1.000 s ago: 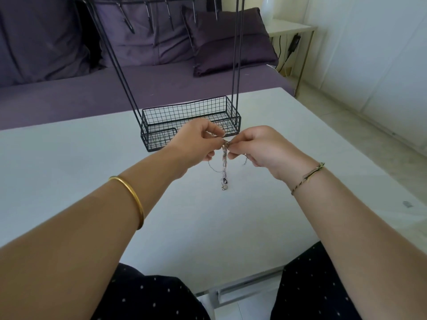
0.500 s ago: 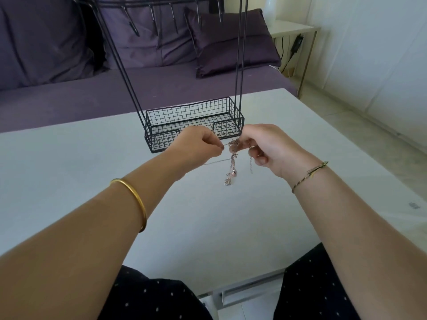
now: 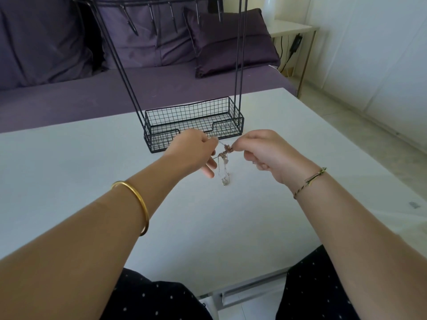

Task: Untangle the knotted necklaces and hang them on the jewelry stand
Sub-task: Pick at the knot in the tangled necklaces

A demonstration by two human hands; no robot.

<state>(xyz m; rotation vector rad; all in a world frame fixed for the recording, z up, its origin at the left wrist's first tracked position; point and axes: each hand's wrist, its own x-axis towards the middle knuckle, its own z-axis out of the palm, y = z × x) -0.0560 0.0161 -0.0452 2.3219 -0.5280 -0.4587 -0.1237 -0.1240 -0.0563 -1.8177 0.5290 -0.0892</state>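
- Table [image 3: 92,169]: the work is held over it. A dropped bundle would likely land on the white top and re-tangle.
- Jewelry stand [image 3: 238,65]: it stands just behind the hands, and the hooks in view are bare. A sharp outward tug could carry a knuckle into the wire basket and shift or tip the stand.
- Left hand [image 3: 191,151]: the risk is pulling sideways too hard, which would likely tighten the knot or snap a fine chain. Pose: forearm reaching forward, thumb and forefinger pinching a strand at the knot's left side, lower fingers hanging extended beneath.
- Right hand [image 3: 265,151]: the same over-tension risk applies, and a slipped pinch would release the bundle. Pose: raised level with the left, thumb and forefinger pinching the knot's right side, remaining fingers curled into the palm.
- Necklaces [image 3: 225,151]: still knotted, held in the air between both hands, above the table and in front of the basket.
- Pendant [image 3: 226,181]: it dangles free below the knot. If it swings, it may catch other loops.
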